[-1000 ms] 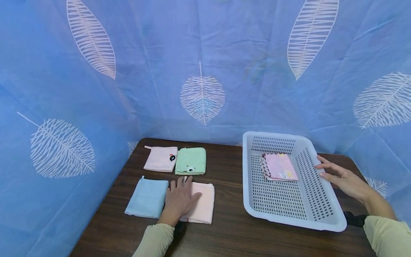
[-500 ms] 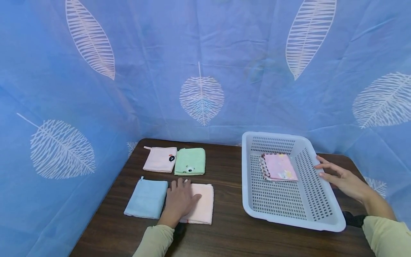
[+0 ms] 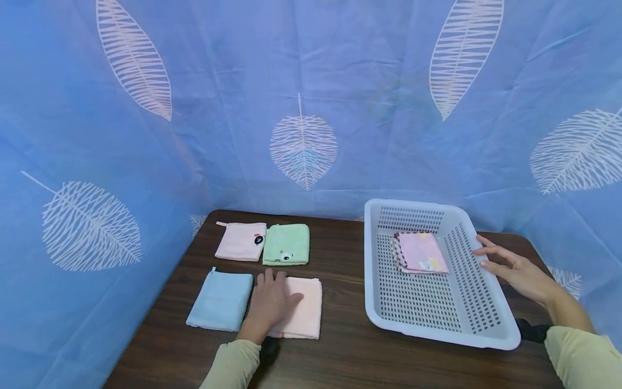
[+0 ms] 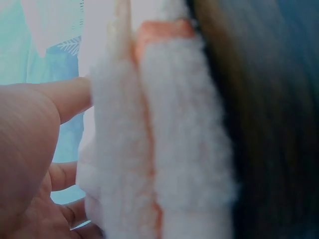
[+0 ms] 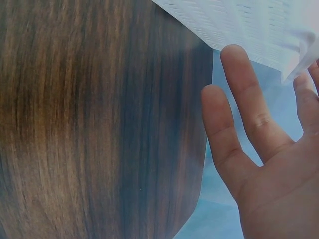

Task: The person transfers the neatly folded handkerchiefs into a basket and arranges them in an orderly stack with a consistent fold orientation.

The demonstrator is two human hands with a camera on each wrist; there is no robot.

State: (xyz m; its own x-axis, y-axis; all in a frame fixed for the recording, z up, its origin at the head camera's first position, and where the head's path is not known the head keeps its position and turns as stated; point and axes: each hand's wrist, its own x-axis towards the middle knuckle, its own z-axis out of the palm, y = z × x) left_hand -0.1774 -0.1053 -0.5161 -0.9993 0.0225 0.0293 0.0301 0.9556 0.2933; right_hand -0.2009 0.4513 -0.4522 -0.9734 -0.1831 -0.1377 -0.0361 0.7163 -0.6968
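As fleece lies flat, left hand (image 3: 269,305) on fluffy towel (image 3: 302,315)

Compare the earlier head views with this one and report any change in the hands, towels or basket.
Nothing visibly changed: the left hand rests flat on the folded peach towel, and the right hand stays open at the white perforated plastic basket's right rim.

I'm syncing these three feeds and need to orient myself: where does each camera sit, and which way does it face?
Head: worn on the head, looking forward and down at the table; both hands and sleeves show.
Left wrist: close along the left hand at the pale pink towel.
Right wrist: past the right hand toward the white basket.
Shared: the head view also shows that towel, basket, left hand and right hand.
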